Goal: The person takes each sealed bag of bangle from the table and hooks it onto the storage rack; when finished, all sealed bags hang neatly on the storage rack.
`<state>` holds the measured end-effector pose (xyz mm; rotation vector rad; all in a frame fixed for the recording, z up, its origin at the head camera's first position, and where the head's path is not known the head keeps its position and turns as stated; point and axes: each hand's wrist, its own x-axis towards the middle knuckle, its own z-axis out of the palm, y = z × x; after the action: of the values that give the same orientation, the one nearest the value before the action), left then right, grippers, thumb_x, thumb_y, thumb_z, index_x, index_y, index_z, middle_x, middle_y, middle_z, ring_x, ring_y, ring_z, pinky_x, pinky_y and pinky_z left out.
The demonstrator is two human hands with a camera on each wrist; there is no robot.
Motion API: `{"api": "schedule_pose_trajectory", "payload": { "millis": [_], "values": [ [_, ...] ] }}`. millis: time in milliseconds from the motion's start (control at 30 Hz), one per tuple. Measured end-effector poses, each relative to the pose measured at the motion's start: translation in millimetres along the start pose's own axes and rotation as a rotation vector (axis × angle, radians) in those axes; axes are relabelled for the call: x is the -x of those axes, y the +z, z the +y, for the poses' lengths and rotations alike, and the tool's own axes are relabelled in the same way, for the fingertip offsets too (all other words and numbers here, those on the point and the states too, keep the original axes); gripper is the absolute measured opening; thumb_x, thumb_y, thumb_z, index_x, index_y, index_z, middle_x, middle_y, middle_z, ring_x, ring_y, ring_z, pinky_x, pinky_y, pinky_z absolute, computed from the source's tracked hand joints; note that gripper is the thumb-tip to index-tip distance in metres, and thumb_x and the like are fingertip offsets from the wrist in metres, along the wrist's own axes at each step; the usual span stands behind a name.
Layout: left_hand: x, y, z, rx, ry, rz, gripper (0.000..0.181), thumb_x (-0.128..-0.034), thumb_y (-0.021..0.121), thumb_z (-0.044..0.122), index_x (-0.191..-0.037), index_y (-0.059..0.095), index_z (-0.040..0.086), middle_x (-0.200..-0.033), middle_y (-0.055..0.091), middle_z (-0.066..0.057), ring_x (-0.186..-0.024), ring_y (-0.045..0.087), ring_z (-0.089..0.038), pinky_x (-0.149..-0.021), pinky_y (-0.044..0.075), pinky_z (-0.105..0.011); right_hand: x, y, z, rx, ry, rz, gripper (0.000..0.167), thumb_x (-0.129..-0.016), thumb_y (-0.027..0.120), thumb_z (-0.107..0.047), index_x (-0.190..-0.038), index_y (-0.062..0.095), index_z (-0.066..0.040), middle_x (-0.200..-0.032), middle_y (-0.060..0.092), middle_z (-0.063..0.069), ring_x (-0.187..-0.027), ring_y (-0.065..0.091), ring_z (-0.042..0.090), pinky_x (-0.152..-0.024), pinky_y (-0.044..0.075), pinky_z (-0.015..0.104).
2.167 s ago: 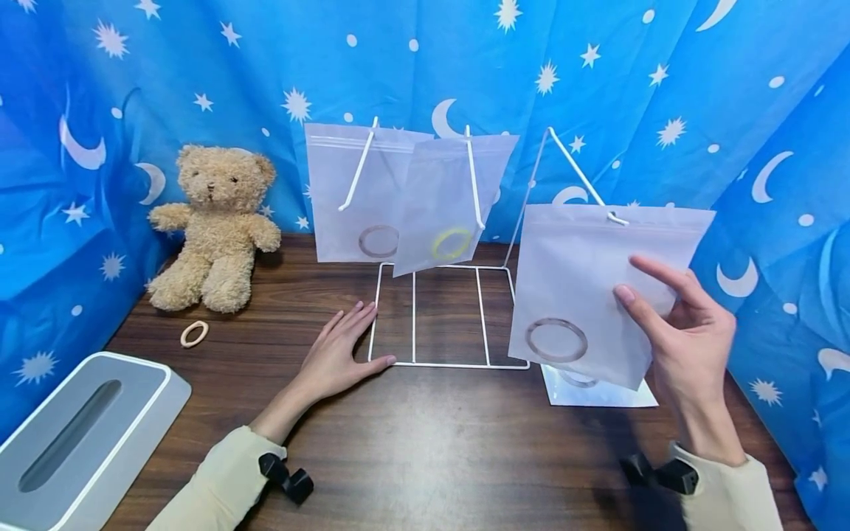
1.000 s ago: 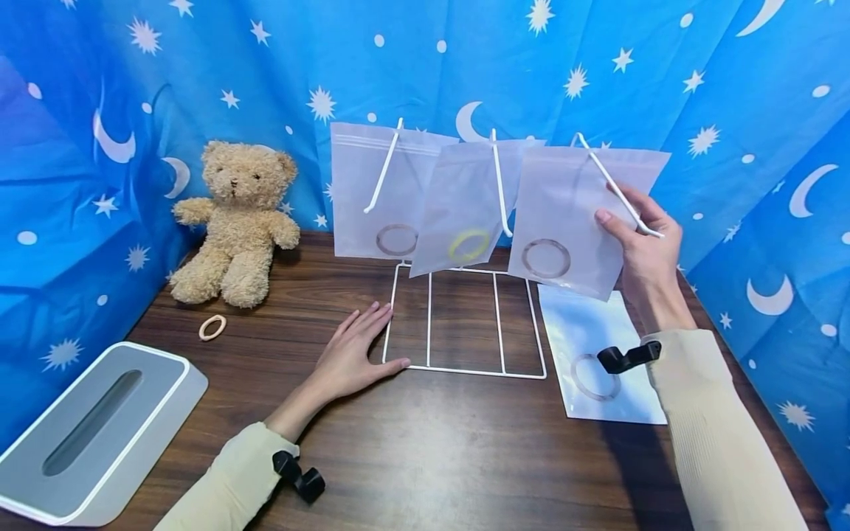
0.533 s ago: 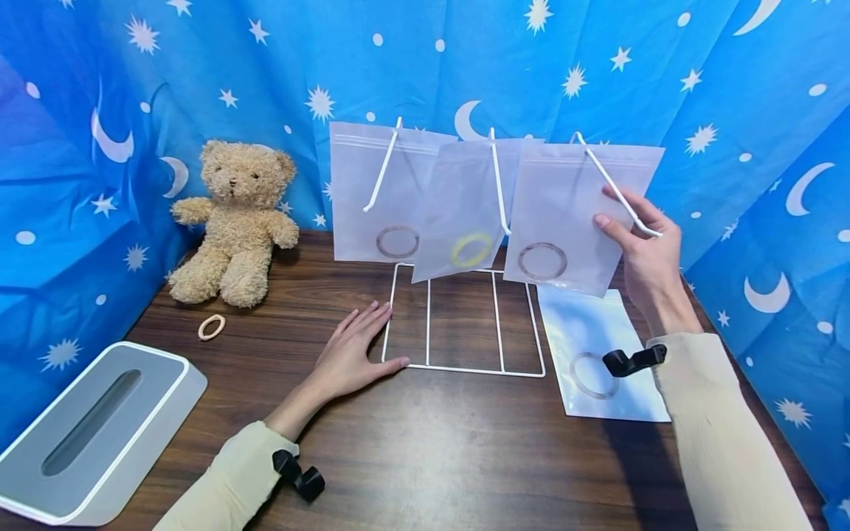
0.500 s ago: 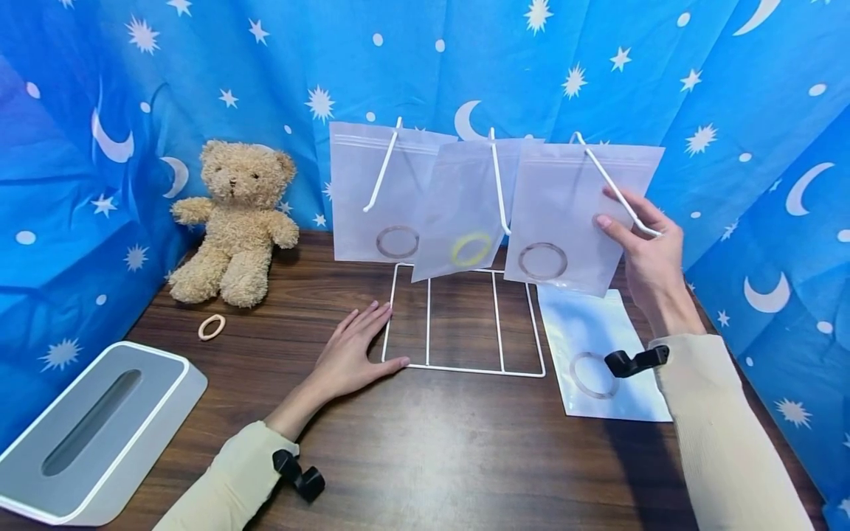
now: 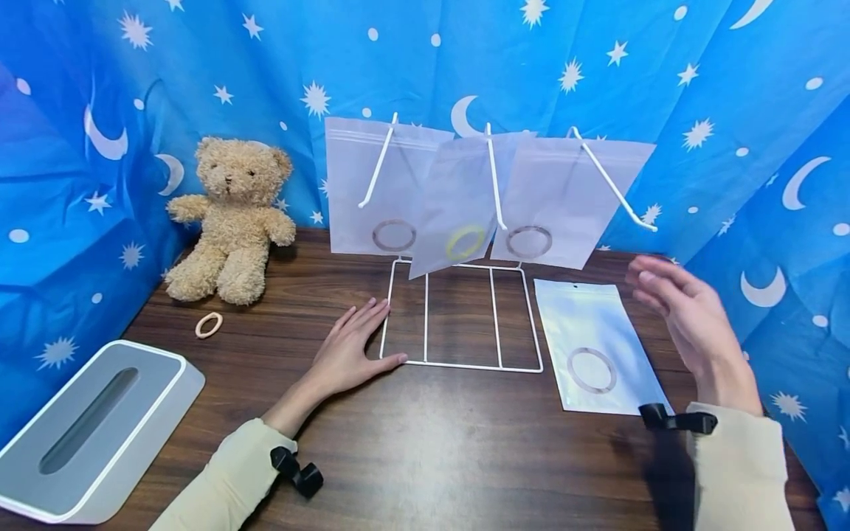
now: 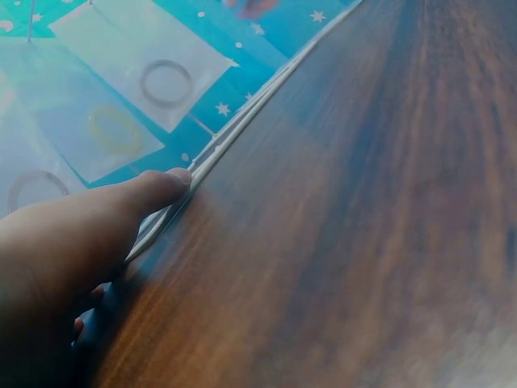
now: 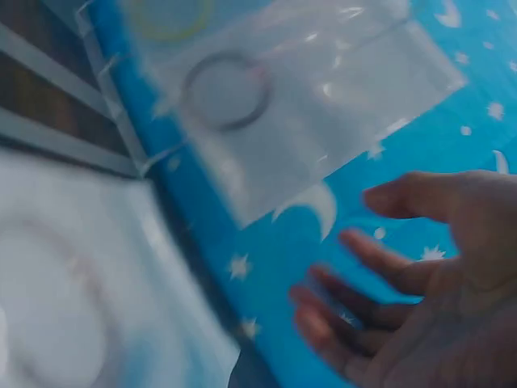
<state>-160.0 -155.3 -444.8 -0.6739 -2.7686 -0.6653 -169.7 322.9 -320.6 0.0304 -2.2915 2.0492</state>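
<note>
A white wire rack stands on the table with three hooked arms. From each arm hangs a translucent zip bag: the left bag and the right bag each show a brownish ring, the middle bag a yellow one. My left hand lies spread on the table, its thumb and fingertips touching the rack's left base corner. Holding nothing, my right hand is in the air with loosely bent fingers, right of a flat zip bag on the table; this one also shows a brownish ring.
A teddy bear sits at the back left, with a small beige ring in front of it. A grey-and-white tissue box stands at the left front. Blue star-patterned cloth hangs behind and at both sides.
My right hand carried the right bag back along the right arm, let it go, and has drawn back toward the lower right. The bag now hangs there. My left hand stays at the rack.
</note>
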Motion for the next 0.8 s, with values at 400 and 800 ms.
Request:
{"api": "schedule_pose_trajectory", "payload": {
  "millis": [400,800],
  "values": [
    [0.7,1.4,-1.6,0.002,0.000,-0.001,0.094,-0.0835,0.059,0.070,-0.150,0.039,0.007,-0.154,0.038,-0.005,-0.144,0.027,-0.022,-0.118,0.015,-0.044,10.5,4.3,54.6,0.977,0.228,-0.064,0.099,-0.093,0.056,-0.057,-0.145,0.018,0.018,-0.135,0.023,0.048,-0.122,0.020,0.062,-0.093,0.030,0.075],
    [-0.4,0.4,-1.7,-0.003,0.004,-0.001,0.094,-0.0831,0.062,0.068,-0.150,0.039,0.006,-0.153,0.039,-0.006,-0.144,0.028,-0.023,-0.117,0.017,-0.045,9.3,-1.8,73.1,0.878,0.150,0.046,0.076,-0.089,0.072,-0.036,-0.144,0.037,0.003,-0.135,0.028,0.041,-0.119,0.025,0.055,-0.088,0.034,0.074]
  ]
}}
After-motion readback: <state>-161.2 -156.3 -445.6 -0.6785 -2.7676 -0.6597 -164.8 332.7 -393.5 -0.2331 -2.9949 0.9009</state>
